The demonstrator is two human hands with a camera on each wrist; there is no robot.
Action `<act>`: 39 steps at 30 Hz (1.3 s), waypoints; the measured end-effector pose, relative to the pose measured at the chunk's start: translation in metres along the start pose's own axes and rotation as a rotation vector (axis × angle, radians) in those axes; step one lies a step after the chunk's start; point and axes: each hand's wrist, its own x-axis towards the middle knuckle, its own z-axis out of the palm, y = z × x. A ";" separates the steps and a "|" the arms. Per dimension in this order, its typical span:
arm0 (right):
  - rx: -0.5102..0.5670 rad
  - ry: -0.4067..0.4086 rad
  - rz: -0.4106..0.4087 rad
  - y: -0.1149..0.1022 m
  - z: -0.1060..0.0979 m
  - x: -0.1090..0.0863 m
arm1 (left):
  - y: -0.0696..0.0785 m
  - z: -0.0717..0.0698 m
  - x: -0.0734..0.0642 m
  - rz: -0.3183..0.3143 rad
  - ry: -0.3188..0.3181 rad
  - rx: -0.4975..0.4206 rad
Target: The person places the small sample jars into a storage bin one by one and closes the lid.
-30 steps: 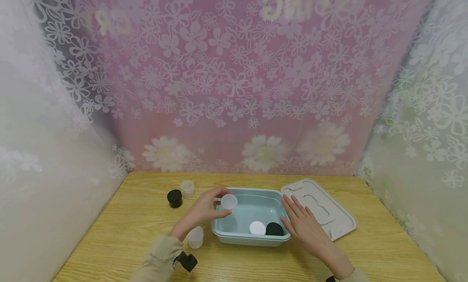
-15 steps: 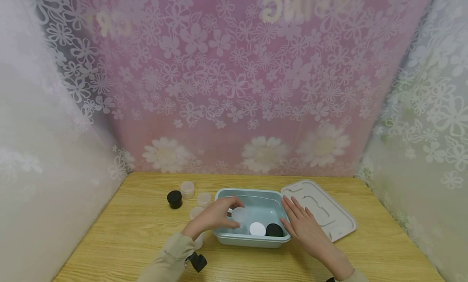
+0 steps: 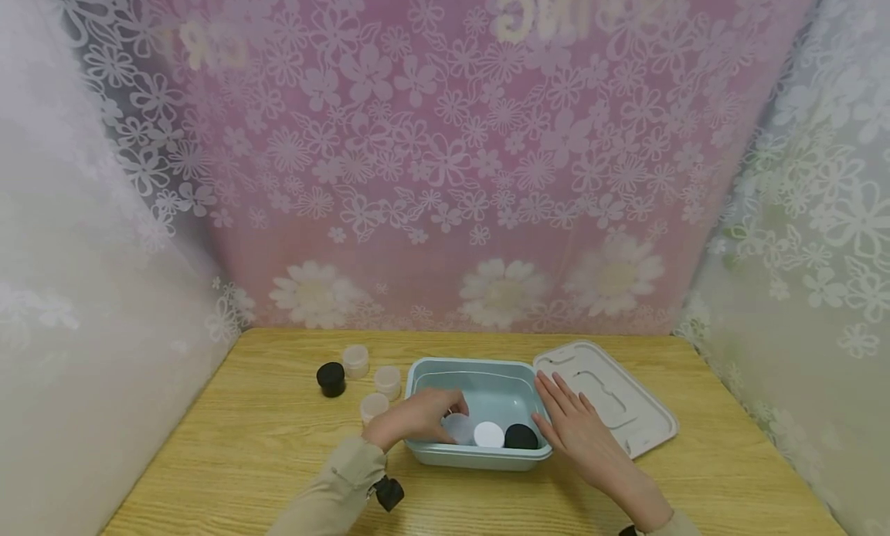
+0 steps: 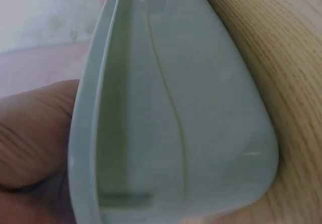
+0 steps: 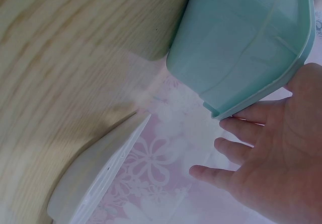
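My left hand reaches over the left side of a light blue plastic box. Between its thumb and fingers it holds a small translucent jar, low inside at the front. Directly right of that jar are a jar with a white top and a black one. My right hand lies with straight fingers along the box's right rim. The right wrist view shows those fingers touching the rim. In the left wrist view the box wall hides the held jar.
Left of the box stand several small jars: a black jar and translucent jars, one at the back, one nearer the box, another by my left wrist. A pale box lid lies at the right on the wooden table.
My left hand has carried the translucent jar from above the box's left rim rightward and down, beside the white-topped jar. The right hand has stayed at the rim.
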 end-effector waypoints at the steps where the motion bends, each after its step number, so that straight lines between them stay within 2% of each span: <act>1: 0.002 -0.002 0.000 0.000 0.000 0.000 | 0.000 0.000 0.000 -0.001 -0.013 0.002; 5: 0.007 -0.007 0.001 -0.001 -0.001 0.001 | -0.001 -0.004 0.001 0.007 -0.080 -0.012; 8: 0.006 -0.007 0.000 0.000 -0.001 0.000 | -0.002 -0.006 0.001 0.008 -0.115 -0.056; 11: 0.002 -0.005 -0.002 0.000 0.000 0.001 | -0.004 -0.007 0.001 -0.010 -0.097 -0.100; 13: 0.000 -0.007 -0.002 0.001 0.001 0.001 | -0.006 -0.008 0.001 -0.013 -0.049 -0.131; 17: 0.006 -0.012 -0.002 0.001 0.001 0.001 | -0.012 -0.009 -0.001 0.007 0.105 -0.164; 22: 0.013 -0.012 -0.003 0.000 0.000 0.000 | -0.017 -0.010 -0.006 0.013 0.274 -0.295; 24: 0.013 -0.010 -0.005 0.000 -0.001 0.000 | -0.019 -0.010 -0.010 0.012 0.319 -0.338; 30: 0.012 -0.005 -0.010 0.000 -0.001 0.000 | -0.025 -0.009 -0.022 -0.004 0.392 -0.408; 32: 0.012 -0.006 -0.009 0.000 0.000 0.000 | -0.028 -0.008 -0.026 -0.017 0.435 -0.439; 39: 0.008 -0.009 -0.006 0.000 0.000 0.000 | -0.033 -0.010 -0.042 -0.053 0.663 -0.567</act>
